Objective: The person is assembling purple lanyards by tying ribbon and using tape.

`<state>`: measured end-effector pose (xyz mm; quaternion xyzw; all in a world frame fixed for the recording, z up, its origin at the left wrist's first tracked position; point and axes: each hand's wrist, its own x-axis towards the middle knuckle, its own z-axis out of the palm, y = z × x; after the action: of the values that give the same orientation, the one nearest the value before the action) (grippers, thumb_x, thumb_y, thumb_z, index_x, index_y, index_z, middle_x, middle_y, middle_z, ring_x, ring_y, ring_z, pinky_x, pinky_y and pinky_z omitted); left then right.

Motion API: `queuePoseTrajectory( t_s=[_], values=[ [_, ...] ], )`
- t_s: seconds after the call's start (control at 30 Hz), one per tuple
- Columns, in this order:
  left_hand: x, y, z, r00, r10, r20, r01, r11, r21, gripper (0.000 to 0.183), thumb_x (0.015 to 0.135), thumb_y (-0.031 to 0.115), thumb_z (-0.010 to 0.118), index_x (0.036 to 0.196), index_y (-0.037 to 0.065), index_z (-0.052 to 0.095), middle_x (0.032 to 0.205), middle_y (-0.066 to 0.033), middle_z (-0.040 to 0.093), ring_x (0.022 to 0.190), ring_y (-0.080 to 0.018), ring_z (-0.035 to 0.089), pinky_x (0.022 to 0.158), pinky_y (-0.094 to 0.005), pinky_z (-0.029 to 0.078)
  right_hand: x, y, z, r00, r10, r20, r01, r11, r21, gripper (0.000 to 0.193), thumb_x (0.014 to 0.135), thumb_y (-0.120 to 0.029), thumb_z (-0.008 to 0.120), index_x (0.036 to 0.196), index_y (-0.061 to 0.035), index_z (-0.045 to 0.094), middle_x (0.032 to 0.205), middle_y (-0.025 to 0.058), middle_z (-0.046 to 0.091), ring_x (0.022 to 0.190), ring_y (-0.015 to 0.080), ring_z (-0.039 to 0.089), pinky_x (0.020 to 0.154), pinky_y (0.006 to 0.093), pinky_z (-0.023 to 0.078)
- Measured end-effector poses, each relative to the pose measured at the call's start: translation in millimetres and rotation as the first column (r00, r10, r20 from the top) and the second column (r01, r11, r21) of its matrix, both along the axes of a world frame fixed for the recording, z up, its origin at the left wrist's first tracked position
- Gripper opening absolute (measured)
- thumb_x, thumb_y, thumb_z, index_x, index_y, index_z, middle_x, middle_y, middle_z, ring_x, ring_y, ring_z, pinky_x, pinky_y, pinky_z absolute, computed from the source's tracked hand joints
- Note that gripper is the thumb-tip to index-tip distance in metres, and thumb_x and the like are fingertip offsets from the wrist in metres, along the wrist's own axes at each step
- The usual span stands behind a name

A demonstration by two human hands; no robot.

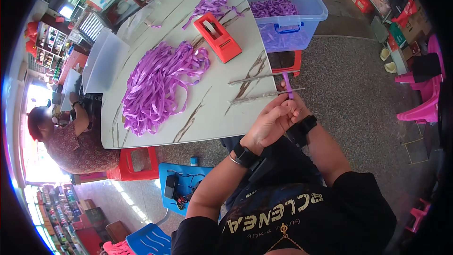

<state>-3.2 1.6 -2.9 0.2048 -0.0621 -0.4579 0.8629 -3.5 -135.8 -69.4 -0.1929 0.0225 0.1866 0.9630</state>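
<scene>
Two thin metal rods (257,79) lie roughly parallel across the table's right edge, their ends sticking out past it. A short purple ribbon (287,84) spans the gap between them near those ends. My left hand (273,119) is closed, its fingertips pinched at the ribbon's lower end beside the nearer rod. Behind it is my right hand (302,108), largely covered by the left, so its grip is hidden. A big loose heap of purple ribbons (160,82) rests on the table, with a smaller bunch (211,7) farther off.
A red tape dispenser (218,38) stands on the marble-patterned table (203,118). Beyond the right edge, a clear plastic bin (306,14) holds purple ribbons on a red stool. Another person (78,141) sits at the left. A blue stool (165,198) bears cables and a black device.
</scene>
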Motion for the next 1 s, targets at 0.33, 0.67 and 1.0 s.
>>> queuePoseTrajectory(
  t_s=[0.33,0.67,1.0],
  values=[
    [-0.5,1.4,2.0,0.999,0.009,0.046,-0.01,0.999,0.032,0.043,0.084,0.011,0.052,0.122,-0.001,0.037,0.092,-0.0019,0.051,0.087,-0.0127,0.05,0.078,-0.0256,0.042,17.4,-28.8,60.6,0.997,0.076,0.004,-0.072,0.955,-0.287,0.028,0.092,-0.024,0.042,0.105,-0.0011,0.053,0.085,0.0038,0.059,0.083,0.015,0.056,0.076,0.0278,0.046],
    [-9.3,0.6,3.4,0.995,-0.007,0.1,-0.004,0.994,0.108,0.042,0.088,0.012,0.049,0.126,0.001,0.036,0.091,-0.0037,0.051,0.084,-0.0126,0.052,0.075,-0.0246,0.043,7.6,-96.4,25.3,0.991,0.027,-0.129,-0.039,0.995,-0.088,0.025,0.091,-0.03,0.045,0.091,-0.007,0.054,0.063,-0.0041,0.048,0.065,0.0093,0.048,0.068,0.0259,0.041],
    [-7.2,13.1,65.8,0.432,-0.171,0.885,-0.308,0.895,0.323,0.054,0.08,0.001,0.061,0.129,0.006,0.039,0.096,-0.0024,0.054,0.085,-0.0084,0.054,0.073,-0.0221,0.045,-73.2,-52.4,155.3,0.934,0.309,0.18,0.055,0.373,-0.926,0.04,0.092,-0.023,0.044,0.125,-0.001,0.043,0.07,0.0012,0.056,0.067,0.0076,0.054,0.064,0.021,0.037]
  ],
)
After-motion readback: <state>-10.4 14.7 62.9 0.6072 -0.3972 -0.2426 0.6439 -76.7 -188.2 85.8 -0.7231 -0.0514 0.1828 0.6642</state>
